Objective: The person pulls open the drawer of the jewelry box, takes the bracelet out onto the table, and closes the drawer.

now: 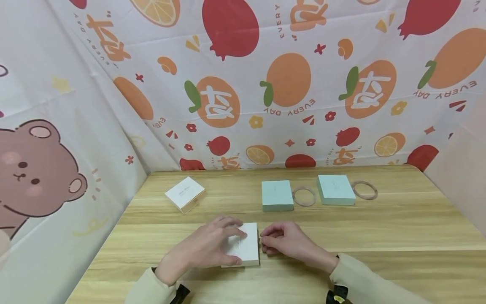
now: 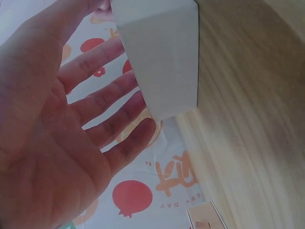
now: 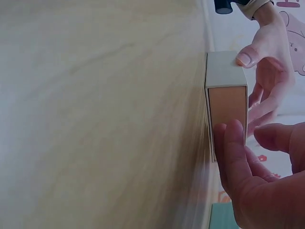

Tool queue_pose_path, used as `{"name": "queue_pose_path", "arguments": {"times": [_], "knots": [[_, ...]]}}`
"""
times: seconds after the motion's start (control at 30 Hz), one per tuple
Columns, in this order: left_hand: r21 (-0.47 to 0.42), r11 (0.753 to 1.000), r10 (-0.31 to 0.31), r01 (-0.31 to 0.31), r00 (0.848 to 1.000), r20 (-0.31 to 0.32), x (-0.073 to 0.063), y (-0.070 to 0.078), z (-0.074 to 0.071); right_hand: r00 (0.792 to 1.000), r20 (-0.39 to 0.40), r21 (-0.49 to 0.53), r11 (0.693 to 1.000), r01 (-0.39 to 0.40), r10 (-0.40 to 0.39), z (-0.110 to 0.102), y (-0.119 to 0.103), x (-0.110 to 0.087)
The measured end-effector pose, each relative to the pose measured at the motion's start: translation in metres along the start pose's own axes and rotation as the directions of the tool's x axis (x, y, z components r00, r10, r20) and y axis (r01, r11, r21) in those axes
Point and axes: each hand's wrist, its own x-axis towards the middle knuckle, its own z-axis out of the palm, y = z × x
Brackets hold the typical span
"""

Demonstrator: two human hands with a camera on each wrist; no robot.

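White box (image 1: 249, 247) lies under left fingers (image 1: 233, 231), beside right fingers (image 3: 234, 150).

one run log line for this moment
left hand: on near white box | right hand: at its tan end | mint boxes: farther back

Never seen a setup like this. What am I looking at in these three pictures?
No robot here: a person works bare-handed at a wood-grain table. The wide picture is taken from the head; the two close-ups come from the wrists, one each. The left hand rests on a white box, thumb against its near side. The right hand has its fingers at the box's brown end; whether they pinch anything isn't clear. Farther back: another white box, plus two teal boxes, each with a ring at its right.
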Motion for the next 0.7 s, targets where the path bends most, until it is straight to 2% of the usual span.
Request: {"name": "queue_pose_path", "arguments": {"times": [0.27, 0.7], "knots": [[0.001, 1.000, -0.005, 0.005, 1.000, 0.003, -0.0002, 0.0014, -0.0006, 0.999, -0.018, 0.038, 0.998, -0.042, 0.042, 0.0019, -0.0025, 0.0044], [-0.004, 1.000, -0.014, 0.014, 1.000, 0.006, 0.0006, 0.0028, -0.0001, 0.998, -0.027, 0.023, 0.998, -0.052, 0.053, 0.0068, -0.0018, 0.0085]]}}
